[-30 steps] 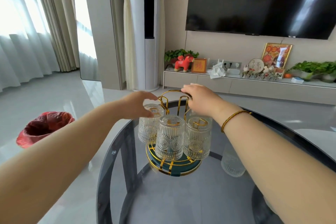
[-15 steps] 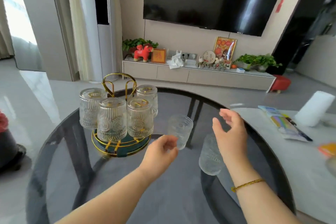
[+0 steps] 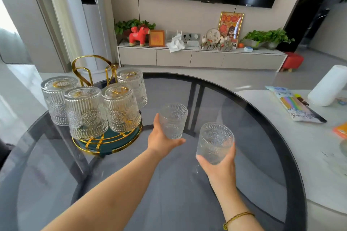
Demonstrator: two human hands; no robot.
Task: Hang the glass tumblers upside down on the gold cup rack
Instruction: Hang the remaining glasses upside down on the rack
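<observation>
The gold cup rack (image 3: 90, 65) stands at the left of a round dark glass table (image 3: 244, 103), on a green round base. Several ribbed glass tumblers hang upside down on it, the nearest one (image 3: 85, 112) in front. My left hand (image 3: 161, 140) grips an upright glass tumbler (image 3: 173, 120) from its left and bottom, just right of the rack. My right hand (image 3: 219, 167) holds a second upright tumbler (image 3: 215, 141) from below, lifted over the table's middle.
A white marble table (image 3: 319, 155) adjoins on the right, with a packet of coloured straws (image 3: 294, 105), a white roll (image 3: 328, 86) and an orange item. Beyond are a TV cabinet with plants and ornaments, and a wall TV.
Both hands left the rack and moved right. My left hand took one tumbler, then my right hand closed on the second and lifted it. The camera has turned right.
</observation>
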